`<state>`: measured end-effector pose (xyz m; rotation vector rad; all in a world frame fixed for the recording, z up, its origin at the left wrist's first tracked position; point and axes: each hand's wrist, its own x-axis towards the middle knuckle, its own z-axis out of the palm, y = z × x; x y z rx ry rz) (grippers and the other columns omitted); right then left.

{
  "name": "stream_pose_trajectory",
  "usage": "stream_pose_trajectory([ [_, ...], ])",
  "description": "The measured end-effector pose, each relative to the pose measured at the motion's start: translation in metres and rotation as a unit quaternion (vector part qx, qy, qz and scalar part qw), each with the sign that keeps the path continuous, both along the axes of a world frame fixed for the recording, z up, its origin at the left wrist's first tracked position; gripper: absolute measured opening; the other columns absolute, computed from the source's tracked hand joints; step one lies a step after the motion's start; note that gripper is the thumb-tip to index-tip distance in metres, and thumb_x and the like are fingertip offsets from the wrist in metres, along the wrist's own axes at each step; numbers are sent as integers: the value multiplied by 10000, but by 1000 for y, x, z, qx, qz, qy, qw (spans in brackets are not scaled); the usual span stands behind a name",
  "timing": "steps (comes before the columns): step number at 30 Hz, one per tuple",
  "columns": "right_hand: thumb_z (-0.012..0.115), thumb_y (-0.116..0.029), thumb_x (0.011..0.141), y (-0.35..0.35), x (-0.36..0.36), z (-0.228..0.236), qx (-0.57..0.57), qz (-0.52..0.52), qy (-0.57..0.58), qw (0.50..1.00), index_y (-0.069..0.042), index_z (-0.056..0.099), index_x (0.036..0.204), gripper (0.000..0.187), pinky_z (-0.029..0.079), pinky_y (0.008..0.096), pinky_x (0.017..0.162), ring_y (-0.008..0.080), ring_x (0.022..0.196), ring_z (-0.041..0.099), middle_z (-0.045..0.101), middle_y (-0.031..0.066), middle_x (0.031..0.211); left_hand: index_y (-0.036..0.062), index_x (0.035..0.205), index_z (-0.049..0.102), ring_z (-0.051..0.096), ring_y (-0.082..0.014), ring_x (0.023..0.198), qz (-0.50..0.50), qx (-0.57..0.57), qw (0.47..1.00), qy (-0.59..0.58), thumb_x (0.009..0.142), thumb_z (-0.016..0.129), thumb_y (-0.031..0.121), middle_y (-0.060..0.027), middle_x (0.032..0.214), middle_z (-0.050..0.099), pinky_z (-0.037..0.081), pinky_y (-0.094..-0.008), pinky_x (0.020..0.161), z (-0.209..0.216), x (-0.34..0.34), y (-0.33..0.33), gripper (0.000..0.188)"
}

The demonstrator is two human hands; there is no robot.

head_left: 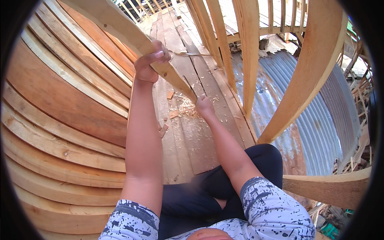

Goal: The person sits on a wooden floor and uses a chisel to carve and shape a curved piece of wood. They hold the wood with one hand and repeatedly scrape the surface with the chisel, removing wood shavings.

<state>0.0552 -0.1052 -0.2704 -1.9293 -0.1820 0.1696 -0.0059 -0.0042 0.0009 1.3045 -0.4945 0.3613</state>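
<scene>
We look down into a wooden boat hull under build, our forearms coming up from the near edge. Our left hand (151,62) is wrapped around a curved wooden rib (132,38) that runs from the far left down toward the middle; the fingers are curled tight over its upper edge, thumb below. Our right hand (204,106) sits at the lower end of the same rib, just where it meets the floor planks (188,132). Its fingers are folded in against the wood, but from this angle we cannot tell whether they grip the rib itself or a small tool hidden in the fist

The rib slants across the centre of the view, its high end far and left, its low end touching the planking near the middle. Pale wood shavings (185,105) lie on the planks just beside the right hand, and a few small wood chips (173,114) are scattered to the left of them

On the left, broad curved hull planks (60,120) rise in overlapping bands, reddish and pale. On the right, more upright ribs (308,72) stand well apart from the one we hold, with corrugated metal sheet (316,120) showing beyond them. Near us: dark trousers (192,196) and a spattered blue-and-white shirt sleeve (272,208)
</scene>
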Motion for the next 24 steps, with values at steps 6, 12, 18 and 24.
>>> stream_pose_trajectory([
  [6,196,-403,1048,-11,-40,114,-25,191,14,981,56,680,1085,668,464,538,979,461,1114,609,645,315,1137,82,862,498,434,-126,599,66,-1,998,5,762,639,80,-15,678,461,373,-284,645,-1,-33,27,173],
  [12,224,-440,1049,-5,-7,39,-76,128,40,988,59,665,1111,669,474,534,963,462,1084,622,654,316,1106,88,859,494,429,-129,603,45,-23,999,-20,761,636,88,-17,676,458,376,-293,656,-4,-16,11,173],
  [18,282,-405,1048,1,-40,69,-1,175,-3,985,95,653,1082,624,473,523,943,490,1077,608,639,352,1079,88,862,491,433,-136,616,91,-27,995,-25,748,642,83,-15,667,449,373,-300,656,-8,-36,32,190],
  [24,331,-363,1046,-10,-7,-27,-105,208,22,972,99,653,1035,563,508,476,845,415,945,678,677,313,959,83,851,485,421,-132,589,88,-34,994,-53,724,644,79,-14,648,451,360,-295,630,-8,-29,27,204],
])
